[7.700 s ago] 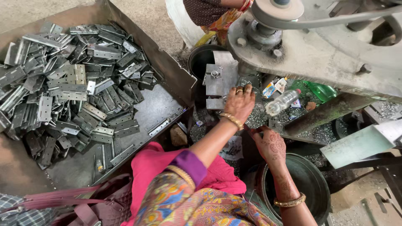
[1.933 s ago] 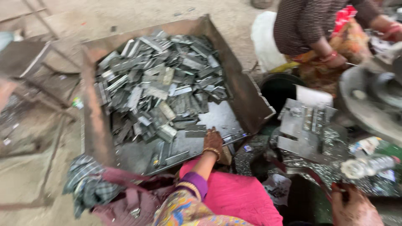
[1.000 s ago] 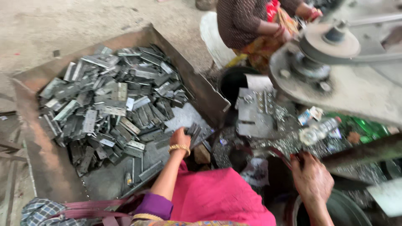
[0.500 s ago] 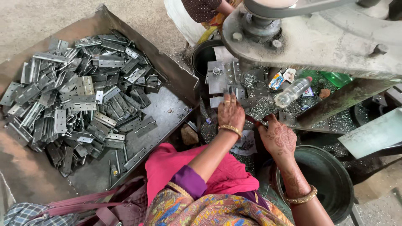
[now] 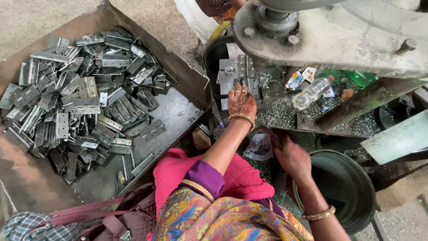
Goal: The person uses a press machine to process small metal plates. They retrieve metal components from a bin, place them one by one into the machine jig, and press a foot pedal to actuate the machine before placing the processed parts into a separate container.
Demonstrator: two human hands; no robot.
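Heaped metal hinge plates fill the rusty tray at left. The left hand, fingers curled, presses a plate onto the press die block; the right hand, loosely closed, hovers beside the dark tub. Fingers risk crushing under the ram; shavings litter the gritty floor.

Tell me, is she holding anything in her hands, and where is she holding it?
The left hand rests its fingertips on a small metal piece at the press, pinching its near edge. The right hand is blurred, so whether it holds anything cannot be told.
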